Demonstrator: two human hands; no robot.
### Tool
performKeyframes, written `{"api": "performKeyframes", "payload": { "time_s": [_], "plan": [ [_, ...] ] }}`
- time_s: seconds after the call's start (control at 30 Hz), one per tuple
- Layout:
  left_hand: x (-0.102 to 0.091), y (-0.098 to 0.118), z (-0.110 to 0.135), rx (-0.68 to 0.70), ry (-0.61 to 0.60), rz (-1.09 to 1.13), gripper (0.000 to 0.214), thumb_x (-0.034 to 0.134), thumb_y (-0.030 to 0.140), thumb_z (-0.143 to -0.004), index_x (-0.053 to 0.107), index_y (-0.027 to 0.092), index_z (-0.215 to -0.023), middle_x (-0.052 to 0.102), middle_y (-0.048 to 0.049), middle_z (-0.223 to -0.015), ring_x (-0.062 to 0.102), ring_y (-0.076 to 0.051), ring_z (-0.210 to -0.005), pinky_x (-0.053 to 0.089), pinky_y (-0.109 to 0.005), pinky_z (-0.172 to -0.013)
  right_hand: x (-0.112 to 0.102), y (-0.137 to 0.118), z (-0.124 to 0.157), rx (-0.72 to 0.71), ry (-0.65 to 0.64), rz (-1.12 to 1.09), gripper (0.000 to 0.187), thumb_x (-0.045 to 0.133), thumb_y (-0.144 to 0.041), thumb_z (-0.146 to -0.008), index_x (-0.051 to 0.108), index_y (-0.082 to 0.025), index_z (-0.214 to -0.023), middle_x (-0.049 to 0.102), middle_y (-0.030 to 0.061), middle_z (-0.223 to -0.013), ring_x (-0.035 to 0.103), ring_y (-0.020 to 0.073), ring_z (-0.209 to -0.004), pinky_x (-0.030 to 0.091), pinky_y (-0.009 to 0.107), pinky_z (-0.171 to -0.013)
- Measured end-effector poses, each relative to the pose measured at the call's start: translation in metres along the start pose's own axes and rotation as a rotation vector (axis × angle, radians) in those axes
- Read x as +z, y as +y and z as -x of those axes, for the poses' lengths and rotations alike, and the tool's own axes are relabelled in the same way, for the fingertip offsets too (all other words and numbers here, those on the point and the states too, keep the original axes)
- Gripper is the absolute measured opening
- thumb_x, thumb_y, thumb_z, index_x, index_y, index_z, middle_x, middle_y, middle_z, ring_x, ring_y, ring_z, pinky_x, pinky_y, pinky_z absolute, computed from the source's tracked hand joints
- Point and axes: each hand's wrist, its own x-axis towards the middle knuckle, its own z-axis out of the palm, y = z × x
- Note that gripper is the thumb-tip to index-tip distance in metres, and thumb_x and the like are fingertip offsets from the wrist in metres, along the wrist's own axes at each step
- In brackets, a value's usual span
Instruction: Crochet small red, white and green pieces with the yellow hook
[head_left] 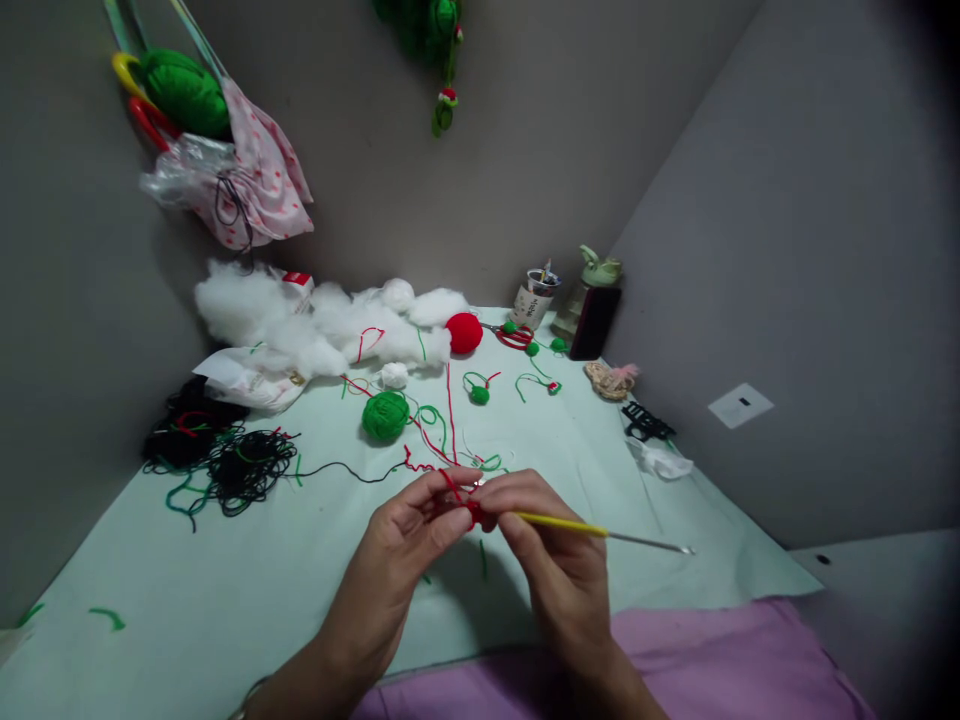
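Observation:
My left hand (409, 535) pinches a small red crochet piece (472, 512), with red yarn (450, 420) running over its fingers toward a red yarn ball (464, 333) at the back. Fingers of my right hand (551, 545) are closed round a yellow-handled crochet hook (600, 532), whose metal end points right. The two hands meet at the red piece above a pale green table cover (225, 560).
A green yarn ball (385, 416), white stuffing (315, 325), tangled black yarn (225, 460), small green crocheted pieces (480, 393), a cup (534, 298), a bottle (592, 300) and black clips (645, 422) lie about. Bags (225, 170) hang on the wall. Pink cloth (712, 660) lies nearest me.

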Motion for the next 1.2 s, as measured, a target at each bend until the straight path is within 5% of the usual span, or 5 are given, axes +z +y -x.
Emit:
{"api": "performKeyframes", "payload": {
  "time_s": [0.2,0.37,0.57,1.2],
  "plan": [
    [0.003,-0.002,-0.002,-0.083,0.046,0.173,0.039,0.091,0.032,-0.079,0.081,0.023,-0.116,0.077,-0.0016,-0.086,0.069,-0.017,-0.090,0.050,-0.027,-0.091,0.004,0.010,0.010,-0.420,-0.062,0.458,0.042,0.059,-0.009,-0.101,0.070,-0.023,-0.139,0.076,0.0135,-0.118,0.075,0.0248,-0.107,0.065,0.036,-0.086],
    [0.002,0.003,-0.003,-0.158,0.107,0.250,0.046,0.095,0.026,-0.074,0.081,0.020,-0.117,0.079,-0.0024,-0.090,0.068,-0.013,-0.086,0.051,-0.025,-0.092,-0.002,0.002,0.013,-0.122,0.034,0.154,0.037,0.056,-0.004,-0.100,0.074,-0.027,-0.123,0.074,0.0068,-0.106,0.073,0.0196,-0.095,0.062,0.035,-0.082],
    [0.001,0.003,-0.002,-0.115,0.137,0.187,0.048,0.094,0.028,-0.076,0.079,0.020,-0.121,0.077,-0.0016,-0.090,0.067,-0.012,-0.085,0.050,-0.023,-0.090,-0.008,0.001,0.007,0.031,0.107,-0.081,0.024,0.056,-0.015,-0.104,0.078,-0.025,-0.110,0.070,0.0054,-0.090,0.068,0.0202,-0.084,0.057,0.037,-0.075],
    [0.003,0.003,0.000,-0.069,0.160,0.211,0.017,0.093,0.031,-0.076,0.083,0.021,-0.085,0.075,-0.0006,-0.089,0.068,-0.015,-0.090,0.054,-0.024,-0.092,-0.005,0.000,0.010,0.020,0.107,-0.122,0.025,0.054,-0.014,-0.105,0.076,-0.025,-0.109,0.068,0.0030,-0.092,0.065,0.0180,-0.088,0.052,0.034,-0.079]
  ]
}}
